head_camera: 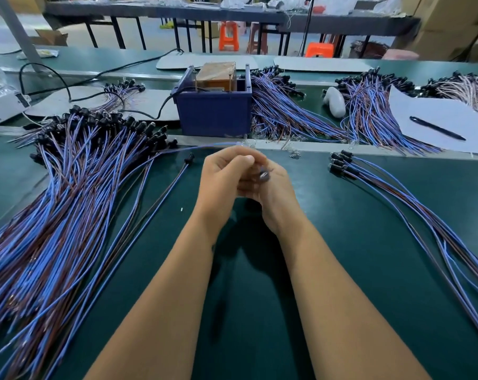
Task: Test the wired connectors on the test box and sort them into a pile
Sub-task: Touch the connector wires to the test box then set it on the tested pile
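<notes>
On the green surface [342, 242], the big pile [68, 201] lies far left; the limp, light wire [205, 146] runs from it to the hands — best held at its stiff connector [264, 175]. The left hand [221, 171] pinches the wire, fingers curled. The right hand [270, 185] cups the blurred connector — a smaller pile [397, 193] lies right.

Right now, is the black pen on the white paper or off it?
On it: the black pen lies flat across the white paper sheet.

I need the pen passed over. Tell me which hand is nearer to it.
Right. The right hand is at the table's centre, with the black pen off to its right on the white sheet. The left hand lies just beyond it, farther from the pen.
</notes>
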A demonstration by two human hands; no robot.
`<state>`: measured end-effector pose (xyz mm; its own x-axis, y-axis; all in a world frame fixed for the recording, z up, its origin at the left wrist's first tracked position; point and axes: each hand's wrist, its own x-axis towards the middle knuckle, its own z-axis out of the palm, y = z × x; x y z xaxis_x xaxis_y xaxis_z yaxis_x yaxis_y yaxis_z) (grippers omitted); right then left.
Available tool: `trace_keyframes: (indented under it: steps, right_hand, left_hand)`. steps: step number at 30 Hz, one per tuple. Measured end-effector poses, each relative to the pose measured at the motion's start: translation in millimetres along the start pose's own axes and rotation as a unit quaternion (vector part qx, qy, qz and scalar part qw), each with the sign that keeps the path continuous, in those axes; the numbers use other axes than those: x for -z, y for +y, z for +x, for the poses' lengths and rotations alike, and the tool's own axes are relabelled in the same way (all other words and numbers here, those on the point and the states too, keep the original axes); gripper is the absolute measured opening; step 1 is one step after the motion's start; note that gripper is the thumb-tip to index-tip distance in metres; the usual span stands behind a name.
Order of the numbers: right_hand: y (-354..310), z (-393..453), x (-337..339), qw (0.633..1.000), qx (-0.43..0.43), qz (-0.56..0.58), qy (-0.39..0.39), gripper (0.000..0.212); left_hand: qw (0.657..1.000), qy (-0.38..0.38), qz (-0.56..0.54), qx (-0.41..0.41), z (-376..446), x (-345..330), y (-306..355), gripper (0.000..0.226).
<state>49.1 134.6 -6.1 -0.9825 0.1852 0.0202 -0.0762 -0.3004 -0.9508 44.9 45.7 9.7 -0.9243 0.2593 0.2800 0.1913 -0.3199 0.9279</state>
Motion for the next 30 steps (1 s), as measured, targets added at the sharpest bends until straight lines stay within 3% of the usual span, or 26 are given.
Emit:
trace_keyframes:
  steps: [4,8,11,13,16,19,21,24,30]
  right_hand:
    - [-9,5,16,0.994,-0.076,0.079,-0.006,0.036]
    - [-11,7,24,0.975,-0.090,0.197,0.044,0.036]
    - [-10,7,25,0.977,-0.067,0.184,0.078,0.026]
    - [-10,6,26,0.976,-0.072,0.196,0.055,0.024]
    - [-13,6,28,0.974,-0.075,0.215,-0.003,0.024]
    - [-12,4,27,0.980,-0.064,0.185,-0.046,0.030]
    - [-11,3,22,0.991,-0.054,0.109,-0.063,0.033]
    - [-7,1,14,0.997,-0.042,0.013,-0.069,0.032]
    - [-2,2,11,0.998,-0.033,-0.040,-0.048,0.019]
  left_hand:
    - [0.990,-0.104,-0.074,0.066,4,7,-1,0.036]
    - [0.975,-0.148,0.001,0.165,4,14,-4,0.043]
    - [0.956,-0.206,0.041,0.206,3,14,-5,0.042]
    - [0.954,-0.228,0.041,0.192,2,13,-5,0.034]
    - [0.977,-0.167,0.037,0.127,3,13,-5,0.030]
    - [0.994,-0.001,0.071,0.085,9,15,-9,0.031]
    - [0.989,0.066,0.103,0.081,12,19,-12,0.030]
    - [0.985,0.080,0.121,0.092,13,21,-15,0.027]
    - [0.987,0.088,0.113,0.076,13,20,-17,0.017]
